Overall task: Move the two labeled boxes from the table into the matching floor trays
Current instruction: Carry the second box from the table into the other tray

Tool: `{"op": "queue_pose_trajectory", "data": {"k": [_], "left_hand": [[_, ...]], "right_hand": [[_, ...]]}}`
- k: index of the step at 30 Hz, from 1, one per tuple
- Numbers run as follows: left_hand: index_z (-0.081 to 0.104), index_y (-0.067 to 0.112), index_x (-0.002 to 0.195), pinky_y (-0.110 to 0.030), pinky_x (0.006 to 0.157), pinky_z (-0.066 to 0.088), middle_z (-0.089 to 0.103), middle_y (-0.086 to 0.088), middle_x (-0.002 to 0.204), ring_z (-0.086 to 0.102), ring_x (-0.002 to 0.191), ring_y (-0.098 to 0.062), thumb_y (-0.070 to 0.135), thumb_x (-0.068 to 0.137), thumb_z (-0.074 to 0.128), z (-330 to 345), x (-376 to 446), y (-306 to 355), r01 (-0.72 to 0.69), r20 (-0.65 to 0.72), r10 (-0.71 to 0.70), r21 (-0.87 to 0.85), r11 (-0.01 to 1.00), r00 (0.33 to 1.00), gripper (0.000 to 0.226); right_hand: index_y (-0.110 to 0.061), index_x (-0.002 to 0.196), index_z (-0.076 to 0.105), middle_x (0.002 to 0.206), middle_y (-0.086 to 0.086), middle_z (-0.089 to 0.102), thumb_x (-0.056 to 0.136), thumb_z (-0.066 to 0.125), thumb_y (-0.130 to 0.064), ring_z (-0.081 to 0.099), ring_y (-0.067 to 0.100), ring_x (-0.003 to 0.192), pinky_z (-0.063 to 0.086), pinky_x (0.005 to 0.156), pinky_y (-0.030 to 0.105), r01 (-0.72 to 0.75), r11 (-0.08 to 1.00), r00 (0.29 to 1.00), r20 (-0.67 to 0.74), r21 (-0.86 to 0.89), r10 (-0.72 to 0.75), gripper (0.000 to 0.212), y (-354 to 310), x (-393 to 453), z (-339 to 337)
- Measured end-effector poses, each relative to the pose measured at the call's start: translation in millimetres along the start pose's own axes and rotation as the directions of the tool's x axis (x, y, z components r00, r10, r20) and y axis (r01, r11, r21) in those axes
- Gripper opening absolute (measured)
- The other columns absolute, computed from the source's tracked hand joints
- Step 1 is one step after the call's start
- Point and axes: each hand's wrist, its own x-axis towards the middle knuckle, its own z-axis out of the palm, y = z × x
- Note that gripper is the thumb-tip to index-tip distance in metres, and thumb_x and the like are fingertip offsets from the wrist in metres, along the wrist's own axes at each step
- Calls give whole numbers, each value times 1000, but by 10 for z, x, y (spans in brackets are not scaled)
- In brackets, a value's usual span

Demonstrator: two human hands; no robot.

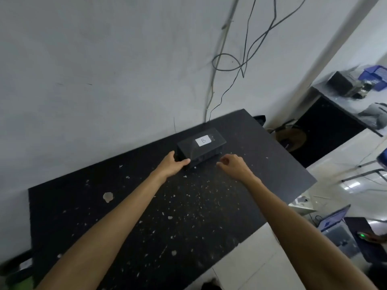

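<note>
A black box (206, 148) with a white label marked "B" lies on the far part of the black table (146, 206), near the wall. My left hand (174, 164) grips the box's near left corner, thumb on the front face and fingers round the side. My right hand (233, 165) hovers just to the right of the box with its fingers curled and apart, not touching it. Only this one labeled box is in view. No floor tray is clearly visible.
Cables (240, 65) hang down the white wall behind the table. On the right stand a dark cabinet (326, 130) and a blue crate (374, 75). A laptop (333, 218) sits low at the right on the white tiled floor area.
</note>
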Motion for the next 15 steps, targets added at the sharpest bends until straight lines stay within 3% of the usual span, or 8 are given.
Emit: {"op": "queue_pose_trajectory", "data": {"k": [4,9,12,15], "left_hand": [[15,10,155,-40,110,37,31,-11,159,38,140,-30,48,83,71,244,502,140,100,-104,-106,-67,993,989,99],[-1,12,157,-44,113,30,11,-17,164,27,146,-36,58,84,65,438,1035,213,274,-284,-302,-134,952,910,109],[-4,12,157,-46,116,29,12,-16,164,25,146,-37,68,79,62,560,1287,180,328,-308,-383,-215,920,871,117],[-2,11,157,-46,116,28,18,-15,163,27,146,-36,74,74,63,726,1533,151,362,-311,-452,-305,881,836,123]], "right_hand": [[-10,105,69,99,10,73,94,59,-33,67,23,83,58,80,45,-28,999,996,-78,34,30,28,99,622,-60],[-7,147,36,143,20,47,96,56,-45,48,40,129,43,98,51,-53,999,997,-65,-4,52,67,242,1462,-27],[-7,156,16,158,24,26,95,54,-52,29,42,144,33,108,55,-29,999,999,13,-19,29,85,359,1909,28],[-6,158,12,163,21,18,93,54,-57,21,40,148,27,113,54,-61,998,995,86,32,58,92,492,2280,63]]}}
